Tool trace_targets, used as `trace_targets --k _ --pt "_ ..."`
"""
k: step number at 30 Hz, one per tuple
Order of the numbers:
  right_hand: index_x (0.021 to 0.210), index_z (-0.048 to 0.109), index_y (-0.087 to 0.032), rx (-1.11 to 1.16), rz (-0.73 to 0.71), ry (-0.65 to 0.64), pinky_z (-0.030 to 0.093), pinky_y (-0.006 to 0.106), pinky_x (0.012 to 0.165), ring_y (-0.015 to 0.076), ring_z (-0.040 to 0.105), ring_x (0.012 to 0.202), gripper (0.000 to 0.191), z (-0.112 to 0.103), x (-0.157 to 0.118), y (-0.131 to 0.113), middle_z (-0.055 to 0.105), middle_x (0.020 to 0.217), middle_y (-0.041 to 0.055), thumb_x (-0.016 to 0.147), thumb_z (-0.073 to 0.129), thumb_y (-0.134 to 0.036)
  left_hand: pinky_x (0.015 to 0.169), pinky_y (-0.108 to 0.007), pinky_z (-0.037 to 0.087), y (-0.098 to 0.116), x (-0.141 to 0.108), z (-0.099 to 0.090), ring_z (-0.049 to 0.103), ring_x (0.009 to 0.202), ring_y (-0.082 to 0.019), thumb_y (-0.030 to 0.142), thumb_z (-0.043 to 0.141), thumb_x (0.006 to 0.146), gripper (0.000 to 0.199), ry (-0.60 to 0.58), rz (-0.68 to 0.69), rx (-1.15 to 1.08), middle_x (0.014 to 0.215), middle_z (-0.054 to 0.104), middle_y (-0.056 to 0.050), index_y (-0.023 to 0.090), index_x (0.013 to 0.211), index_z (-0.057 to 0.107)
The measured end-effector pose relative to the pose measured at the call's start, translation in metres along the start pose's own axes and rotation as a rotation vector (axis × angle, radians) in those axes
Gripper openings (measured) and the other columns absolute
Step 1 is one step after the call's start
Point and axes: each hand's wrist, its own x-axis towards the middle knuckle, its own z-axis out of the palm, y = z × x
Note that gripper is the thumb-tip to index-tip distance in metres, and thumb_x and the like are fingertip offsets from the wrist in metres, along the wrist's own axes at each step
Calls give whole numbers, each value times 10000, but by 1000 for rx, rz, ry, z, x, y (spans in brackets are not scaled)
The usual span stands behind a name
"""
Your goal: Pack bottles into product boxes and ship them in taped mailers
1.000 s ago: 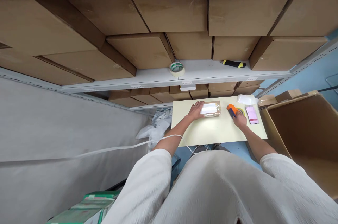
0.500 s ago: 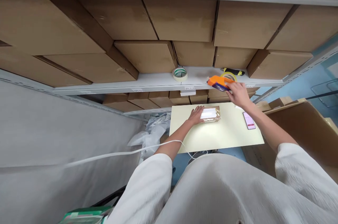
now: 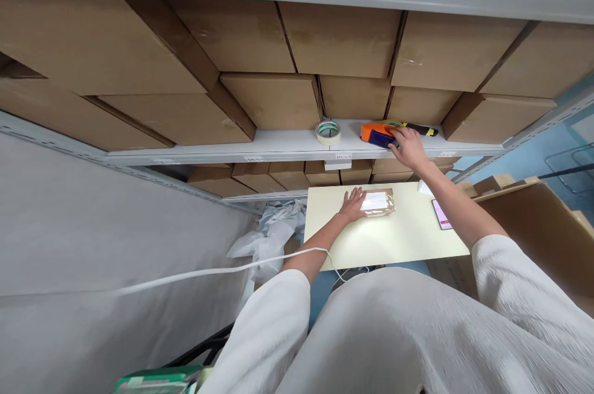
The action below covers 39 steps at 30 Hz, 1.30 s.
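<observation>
My left hand [image 3: 353, 203] lies flat, fingers spread, on the left end of a small brown parcel [image 3: 388, 201] with a white label [image 3: 375, 200] and shiny tape. The parcel rests on a pale yellow tabletop [image 3: 352, 245]. Up at the grey shelf [image 3: 288, 140], my right hand [image 3: 407, 148] has its fingers around the right end of an orange and dark blue tape dispenser [image 3: 375, 133]. The dispenser is at the shelf surface, and my fingers cover part of it. Left of it lies a roll of cream tape [image 3: 335, 138].
Cardboard boxes [image 3: 343, 41] fill the shelf behind. A black and yellow tool [image 3: 424, 130] and a partly hidden yellow roll lie by my right hand. A phone [image 3: 442, 214] is on the table under my right forearm. A white cable [image 3: 208, 271] crosses my left arm.
My right hand has brought the tape dispenser down onto the shelf, from above its front edge. My left hand stays on the parcel. The view has shifted slightly.
</observation>
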Motion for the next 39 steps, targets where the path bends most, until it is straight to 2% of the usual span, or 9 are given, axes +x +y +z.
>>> trace_targets --k 3,6,10,15,19,23,29,34,39 --pt "1634 457 -145 20 59 19 377 591 1137 417 480 1385 599 21 -52 -29 559 1539 228 1060 437 -317 1364 -631 -64 2 -2 4 -70 1715 -334 495 600 997 964 10 40 51 1853 -2 -132 257 1773 79" --pt "1623 502 -156 109 94 -241 403 563 1168 384 513 1416 576 63 -121 -70 579 1562 215 1094 349 -322 1370 -599 -90 9 -4 12 -68 1716 -323 499 533 1035 938 33 136 89 1850 17 -153 204 1777 40" --pt "1704 384 -139 139 186 -539 303 562 1292 374 326 1629 683 119 -186 -106 342 1776 187 1113 333 -478 1384 -581 -56 13 -9 23 -36 1718 -325 560 489 1036 981 20 214 105 1849 49 -154 179 1775 -31" --pt "1757 236 -125 96 226 -611 171 576 1361 345 181 1697 777 147 -208 -107 196 1821 173 1106 330 -538 1400 -560 -25 7 -15 32 -40 1716 -332 518 507 1010 1025 -13 178 122 1852 27 -136 167 1768 -86" --pt "1758 205 -102 59 289 -598 107 563 1376 328 131 1709 788 151 -210 -102 140 1828 187 1112 312 -539 1401 -542 -33 8 -17 36 -61 1715 -334 519 498 1023 1020 24 118 133 1848 23 -167 113 1763 -75" --pt "1738 267 -92 96 292 -604 110 548 1377 328 149 1706 765 148 -209 -99 168 1824 197 1115 322 -532 1398 -561 -5 15 -16 34 -6 1719 -353 565 447 1059 936 53 79 105 1850 68 -158 157 1777 7" --pt "1662 437 -127 152 299 -499 165 507 1363 308 215 1689 633 133 -220 -58 287 1801 175 1138 293 -453 1394 -577 -5 42 0 30 -1 1721 -340 525 432 1082 835 48 107 103 1856 75 -119 231 1779 78" --pt "1623 495 -129 144 422 -477 249 530 1329 335 315 1648 591 123 -255 15 379 1756 198 1122 345 -404 1393 -583 6 92 31 38 11 1723 -317 453 423 1087 767 84 197 114 1853 106 -121 221 1768 156" --pt "1595 536 -114 154 444 -524 326 529 1288 364 394 1599 576 118 -292 97 438 1716 219 1095 408 -370 1385 -608 90 150 76 55 101 1715 -346 407 454 1074 727 138 205 115 1835 173 -164 172 1738 274"
